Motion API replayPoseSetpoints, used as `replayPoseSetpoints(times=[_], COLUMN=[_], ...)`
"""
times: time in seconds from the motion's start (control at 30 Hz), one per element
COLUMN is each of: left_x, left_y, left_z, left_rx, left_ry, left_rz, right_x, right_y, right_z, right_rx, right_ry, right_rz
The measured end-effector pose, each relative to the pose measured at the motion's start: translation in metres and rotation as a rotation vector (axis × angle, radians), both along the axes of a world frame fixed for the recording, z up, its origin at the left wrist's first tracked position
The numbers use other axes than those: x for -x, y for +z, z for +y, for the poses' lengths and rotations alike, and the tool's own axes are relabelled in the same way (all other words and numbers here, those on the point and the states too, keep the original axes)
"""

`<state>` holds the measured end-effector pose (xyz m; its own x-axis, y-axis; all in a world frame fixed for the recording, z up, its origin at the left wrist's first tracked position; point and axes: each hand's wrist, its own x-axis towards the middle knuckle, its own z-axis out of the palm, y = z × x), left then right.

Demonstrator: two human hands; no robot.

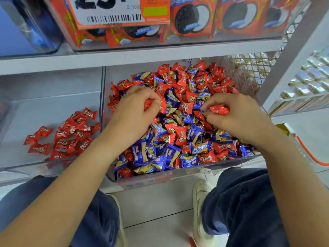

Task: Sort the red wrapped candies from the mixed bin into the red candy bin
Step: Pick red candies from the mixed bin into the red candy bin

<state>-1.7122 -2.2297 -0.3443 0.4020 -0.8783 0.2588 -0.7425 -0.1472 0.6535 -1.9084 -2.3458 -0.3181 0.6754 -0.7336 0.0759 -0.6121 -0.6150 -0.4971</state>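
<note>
Head view, looking down on a shop shelf, left to right. At far left, on the upper shelf, a clear bin with blue contents (26, 29). Below it, on the lower shelf, the red candy bin (53, 97), a clear container holding a loose cluster of red wrapped candies (71, 136) gathered toward its right and near side. Above centre, a price label (114, 11) with a barcode hangs in front of red cookie boxes (192, 18) in a clear upper bin.

Just right of the red candy bin, touching its wall, stands the mixed bin (174, 172), heaped with red and blue wrapped candies (178, 136); the blue ones lie thickest at the near edge, the red ones at the far side. The left hand (135, 111) rests on the left part of the heap, fingers curled around one red candy (148, 103) that shows between thumb and fingertips. The right hand (238, 114) rests on the right part of the heap, thumb and fingers pinching another red candy (219, 110). Both forearms reach in from the near edge.

Right of the mixed bin, a wire mesh panel (252, 68) and a white shelf upright (284, 56), with silver-wrapped goods (309, 77) beyond. In the foreground, dark trousers (249, 202) and a white shoe (201, 196) on the floor.
</note>
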Motion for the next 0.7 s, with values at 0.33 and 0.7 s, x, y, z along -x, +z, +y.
replayPoseSetpoints(times=[0.33,0.7], left_x=[0.007,0.026], left_y=[0.004,-0.010], left_z=[0.013,-0.003], left_rx=[-0.204,-0.416], left_ry=[-0.128,-0.183], left_rz=[0.029,-0.530], right_x=[0.001,-0.004], right_y=[-0.016,-0.021], right_z=[-0.002,-0.001], right_rx=[0.078,0.188], right_ry=[0.166,0.080], right_rz=[0.392,0.099])
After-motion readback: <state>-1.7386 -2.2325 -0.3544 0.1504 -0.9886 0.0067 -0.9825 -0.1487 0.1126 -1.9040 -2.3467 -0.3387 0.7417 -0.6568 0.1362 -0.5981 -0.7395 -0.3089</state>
